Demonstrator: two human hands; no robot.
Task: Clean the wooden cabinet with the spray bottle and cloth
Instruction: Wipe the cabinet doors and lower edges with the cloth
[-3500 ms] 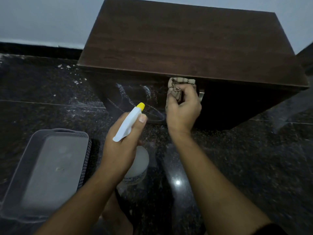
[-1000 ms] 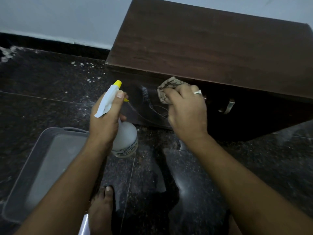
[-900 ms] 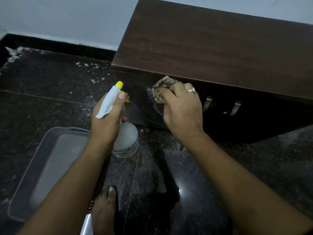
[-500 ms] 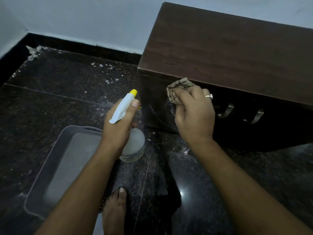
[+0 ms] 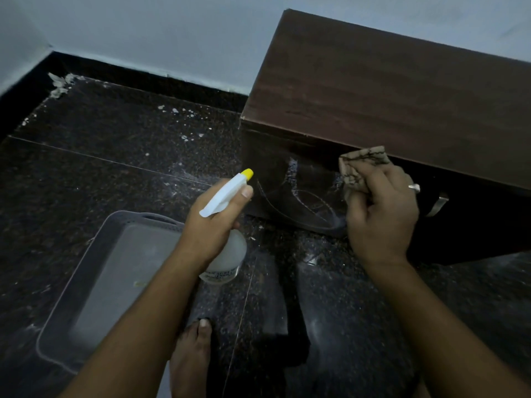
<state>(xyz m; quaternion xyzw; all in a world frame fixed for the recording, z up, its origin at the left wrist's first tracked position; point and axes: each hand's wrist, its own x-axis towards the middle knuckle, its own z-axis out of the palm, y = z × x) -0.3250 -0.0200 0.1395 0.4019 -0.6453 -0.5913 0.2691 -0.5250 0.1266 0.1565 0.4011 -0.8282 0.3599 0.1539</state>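
A low dark wooden cabinet [image 5: 388, 90] stands on the floor at the upper right, its front face streaked with wet spray marks. My right hand [image 5: 382, 214] grips a bunched beige patterned cloth [image 5: 359, 165] and holds it against the top of the cabinet's front. My left hand [image 5: 212, 225] grips a white spray bottle [image 5: 227, 193] with a yellow nozzle tip, which points at the cabinet's left front corner. A metal door handle [image 5: 438, 203] shows just right of my right hand.
A grey plastic basket [image 5: 94, 254] lies on the dark speckled stone floor at the lower left. White debris is scattered on the floor near the wall corner [image 5: 60, 81]. A bare foot [image 5: 192, 354] rests on the floor below my left arm.
The view has swung left, so the cabinet sits further right. My right hand has moved the cloth rightward along the top of the front face. The left hand keeps hold of the bottle.
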